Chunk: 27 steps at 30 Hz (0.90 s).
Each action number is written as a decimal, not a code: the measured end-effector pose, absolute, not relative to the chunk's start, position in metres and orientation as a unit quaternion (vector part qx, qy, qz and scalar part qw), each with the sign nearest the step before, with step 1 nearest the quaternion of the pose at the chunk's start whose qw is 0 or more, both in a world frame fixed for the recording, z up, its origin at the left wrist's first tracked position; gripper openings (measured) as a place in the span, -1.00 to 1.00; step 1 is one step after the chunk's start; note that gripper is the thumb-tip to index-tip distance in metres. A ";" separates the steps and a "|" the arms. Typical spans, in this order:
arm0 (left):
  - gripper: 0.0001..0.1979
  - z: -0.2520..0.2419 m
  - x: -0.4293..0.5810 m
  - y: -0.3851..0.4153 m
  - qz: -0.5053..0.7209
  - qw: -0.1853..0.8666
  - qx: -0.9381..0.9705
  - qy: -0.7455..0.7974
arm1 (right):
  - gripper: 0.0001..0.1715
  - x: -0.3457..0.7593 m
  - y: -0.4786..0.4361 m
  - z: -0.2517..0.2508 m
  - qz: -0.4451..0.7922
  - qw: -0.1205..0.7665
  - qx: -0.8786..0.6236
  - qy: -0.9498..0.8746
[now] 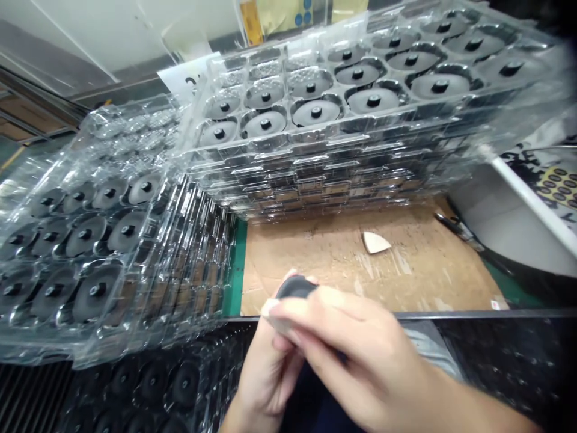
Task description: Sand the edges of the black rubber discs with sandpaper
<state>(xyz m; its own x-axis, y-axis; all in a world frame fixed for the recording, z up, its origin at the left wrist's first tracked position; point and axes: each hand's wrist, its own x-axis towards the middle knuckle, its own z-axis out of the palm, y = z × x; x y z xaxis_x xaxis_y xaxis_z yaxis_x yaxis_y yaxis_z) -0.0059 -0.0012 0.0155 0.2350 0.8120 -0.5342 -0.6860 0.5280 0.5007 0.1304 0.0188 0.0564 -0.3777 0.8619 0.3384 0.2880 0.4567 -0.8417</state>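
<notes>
- Disc [295, 288], dark, gripped in curled left hand [268, 370] near cardboard [311, 252]
- Pale piece [270, 305] pinched in right hand [354, 337], close beside disc
- Handling seemingly unfinished; similar discs [306, 114] seated in clear trays [279, 146]; remaining number unclear

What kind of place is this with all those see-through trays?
Probably a factory or workshop. The trays are stacked high, with rows of matching dark discs, and a scuffed brown board lies in front of them.
</notes>
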 end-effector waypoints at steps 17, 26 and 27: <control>-0.52 0.012 -0.001 0.009 0.507 0.761 0.113 0.389 | -0.74 0.160 0.021 0.046 0.316 0.324 -0.474 -0.755; -0.54 -0.003 0.010 0.018 0.484 0.749 0.108 0.440 | -0.73 0.168 0.035 0.031 0.443 0.306 -0.452 -0.711; -0.53 -0.004 0.011 0.019 0.485 0.744 0.107 0.448 | -0.73 0.172 0.040 0.027 0.468 0.301 -0.445 -0.702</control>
